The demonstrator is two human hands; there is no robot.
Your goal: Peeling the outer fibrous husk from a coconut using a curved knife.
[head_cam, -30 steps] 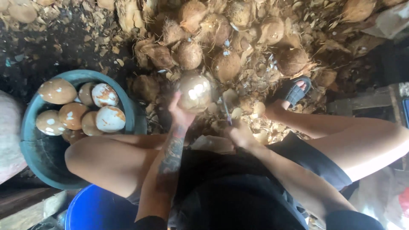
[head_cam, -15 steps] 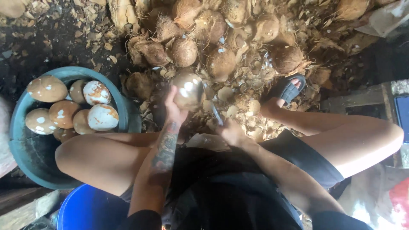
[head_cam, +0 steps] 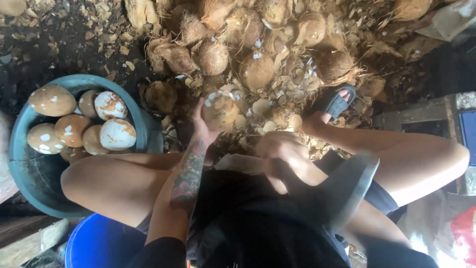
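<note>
Your left hand (head_cam: 203, 130) fingers clamp one coconut (head_cam: 220, 111) at 12 o'clock, round, no long axis | right hand (head_cam: 282, 151) fingers curled, blurred, cannot tell | basin (head_cam: 144, 130) at 9: seven peeled coconuts (head_cam: 74, 126)

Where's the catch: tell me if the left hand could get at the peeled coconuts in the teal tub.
Probably yes, but not directly. The left hand is gripping a coconut, and the person's left thigh lies between that arm and the teal tub. The tub stands open-topped close beside the knee, so reaching over looks feasible.
</note>
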